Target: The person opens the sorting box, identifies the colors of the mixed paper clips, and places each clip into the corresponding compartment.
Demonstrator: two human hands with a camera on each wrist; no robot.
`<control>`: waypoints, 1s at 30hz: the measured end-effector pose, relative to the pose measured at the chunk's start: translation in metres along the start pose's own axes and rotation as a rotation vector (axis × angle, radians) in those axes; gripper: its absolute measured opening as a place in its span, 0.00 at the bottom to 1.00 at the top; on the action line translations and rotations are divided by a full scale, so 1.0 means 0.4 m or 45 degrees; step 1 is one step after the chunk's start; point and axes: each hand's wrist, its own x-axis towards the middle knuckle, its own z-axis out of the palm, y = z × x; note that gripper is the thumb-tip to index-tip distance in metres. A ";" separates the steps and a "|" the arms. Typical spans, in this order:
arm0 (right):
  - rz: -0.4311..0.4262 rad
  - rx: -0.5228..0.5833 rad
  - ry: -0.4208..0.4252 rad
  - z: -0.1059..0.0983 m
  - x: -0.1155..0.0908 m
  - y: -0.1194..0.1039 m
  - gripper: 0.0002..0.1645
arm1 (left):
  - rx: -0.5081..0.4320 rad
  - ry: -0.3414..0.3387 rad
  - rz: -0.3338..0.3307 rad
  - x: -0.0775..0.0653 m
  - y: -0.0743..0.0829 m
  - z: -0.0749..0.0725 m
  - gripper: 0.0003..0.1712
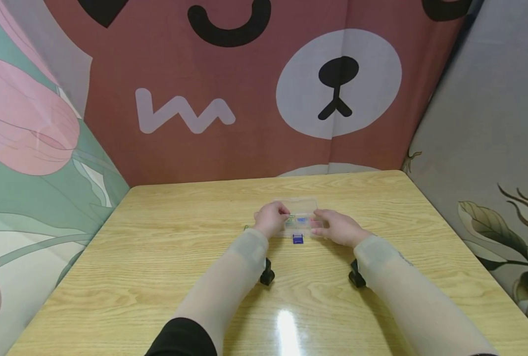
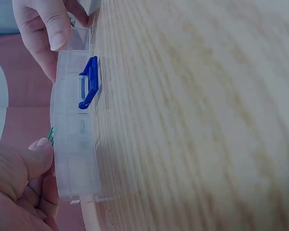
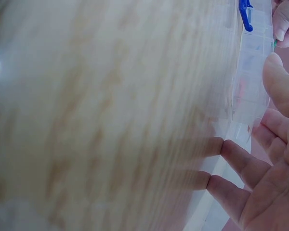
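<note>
A clear plastic compartment box (image 1: pixel 294 231) stands on the table with its lid (image 1: pixel 301 204) raised at the back. Blue, green and pink bits show in its compartments, too small to tell apart. A blue latch (image 2: pixel 90 83) sticks out at the front. My left hand (image 1: pixel 271 218) is at the box's left side, pinching a thin green wire piece (image 2: pixel 50 135) that looks like a paper clip, at the rim. My right hand (image 1: pixel 337 227) holds the box's right end between thumb and fingers; its lower fingers (image 3: pixel 233 197) touch the tabletop.
A small green piece (image 1: pixel 246 227) lies on the wooden table (image 1: pixel 179 237) left of my left hand. Behind the table hangs a brown cloth (image 1: pixel 246 148) with a bear print. Patterned cloths flank both sides. A black wrist mount (image 1: pixel 267 273) sits under each forearm.
</note>
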 end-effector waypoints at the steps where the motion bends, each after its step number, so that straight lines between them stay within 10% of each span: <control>1: 0.000 0.001 0.001 0.000 0.000 -0.001 0.44 | 0.001 0.001 -0.003 0.000 0.000 0.000 0.05; 30: -0.010 0.024 -0.002 -0.002 -0.005 -0.005 0.43 | -0.003 0.058 0.046 -0.009 -0.057 -0.042 0.04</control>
